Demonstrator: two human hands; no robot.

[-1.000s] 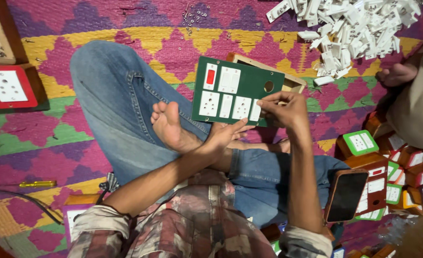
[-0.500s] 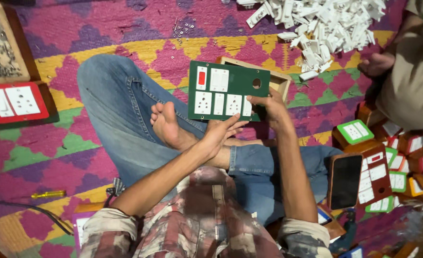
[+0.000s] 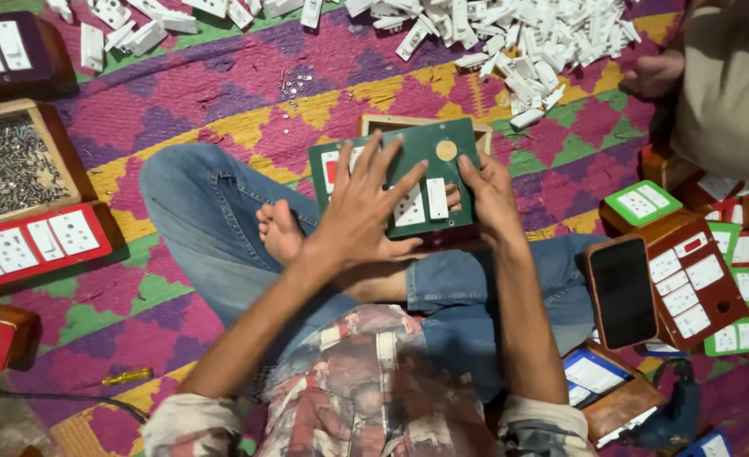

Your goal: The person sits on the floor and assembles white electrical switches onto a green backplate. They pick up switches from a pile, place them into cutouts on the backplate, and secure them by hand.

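Observation:
A green switchboard panel [image 3: 429, 152] with white sockets and a red switch lies flat over a wooden box [image 3: 374, 124] in front of my crossed legs. My left hand [image 3: 362, 207] presses on the panel with fingers spread wide. My right hand [image 3: 489, 195] holds the panel's right edge, thumb on its face. My bare foot [image 3: 280, 233] lies just left of the box.
A heap of white switch parts [image 3: 510, 34] lies at the back. A tray of screws [image 3: 11, 165] and a red panel [image 3: 36, 245] are at the left. A phone [image 3: 622, 292], finished boards [image 3: 696, 271] and another person [image 3: 721, 76] are at the right. A yellow screwdriver [image 3: 129, 376] lies near left.
The green panel came down from being held up in my right hand and now lies on the wooden box. My left hand moved from my leg onto the panel.

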